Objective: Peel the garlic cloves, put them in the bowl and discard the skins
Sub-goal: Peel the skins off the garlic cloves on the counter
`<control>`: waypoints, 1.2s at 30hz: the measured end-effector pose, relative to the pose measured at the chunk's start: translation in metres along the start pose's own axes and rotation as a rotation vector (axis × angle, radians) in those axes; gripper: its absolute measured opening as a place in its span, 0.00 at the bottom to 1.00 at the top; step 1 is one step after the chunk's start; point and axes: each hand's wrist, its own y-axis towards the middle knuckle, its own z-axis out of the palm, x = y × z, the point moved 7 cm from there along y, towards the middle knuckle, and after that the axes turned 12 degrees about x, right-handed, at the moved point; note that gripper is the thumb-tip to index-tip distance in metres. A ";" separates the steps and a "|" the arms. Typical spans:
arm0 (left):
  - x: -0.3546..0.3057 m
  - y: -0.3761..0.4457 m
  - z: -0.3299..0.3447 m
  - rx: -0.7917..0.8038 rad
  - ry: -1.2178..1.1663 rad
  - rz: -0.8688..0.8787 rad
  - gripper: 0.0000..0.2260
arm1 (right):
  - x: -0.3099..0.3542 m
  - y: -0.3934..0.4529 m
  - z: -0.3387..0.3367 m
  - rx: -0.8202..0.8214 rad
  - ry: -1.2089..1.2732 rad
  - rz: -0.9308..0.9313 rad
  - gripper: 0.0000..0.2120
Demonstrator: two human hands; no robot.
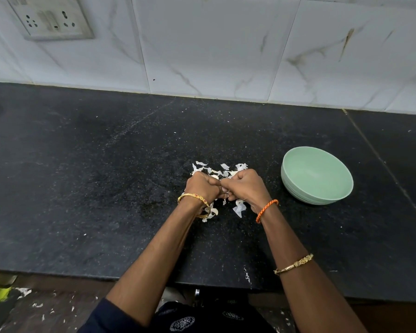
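My left hand [202, 187] and my right hand [245, 187] meet fingertip to fingertip over the black counter, fingers curled, pinching a small garlic clove between them; the clove is almost fully hidden. White garlic skins and cloves [220, 170] lie scattered just beyond the hands. More skins [239, 207] lie under the wrists. A pale green bowl [322, 195] stands to the right of my right hand; its visible inside looks bare.
The black stone counter [106, 176] runs to a white tiled wall [226, 44] with a socket plate [51, 18] at upper left. The counter's front edge is near my elbows. Skin bits litter the floor [46, 308] below.
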 end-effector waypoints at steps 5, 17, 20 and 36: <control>-0.002 0.003 0.002 0.061 -0.098 -0.017 0.04 | -0.003 0.000 -0.001 -0.024 0.021 -0.026 0.12; 0.000 -0.004 0.014 0.347 -0.674 -0.093 0.04 | -0.015 -0.006 -0.002 0.151 0.588 0.083 0.07; 0.000 -0.006 0.017 0.370 -0.719 -0.082 0.04 | -0.015 -0.005 -0.008 0.117 0.450 0.042 0.05; 0.008 -0.004 0.000 0.237 -0.550 -0.079 0.04 | 0.016 -0.026 -0.004 -0.033 -0.108 -0.321 0.04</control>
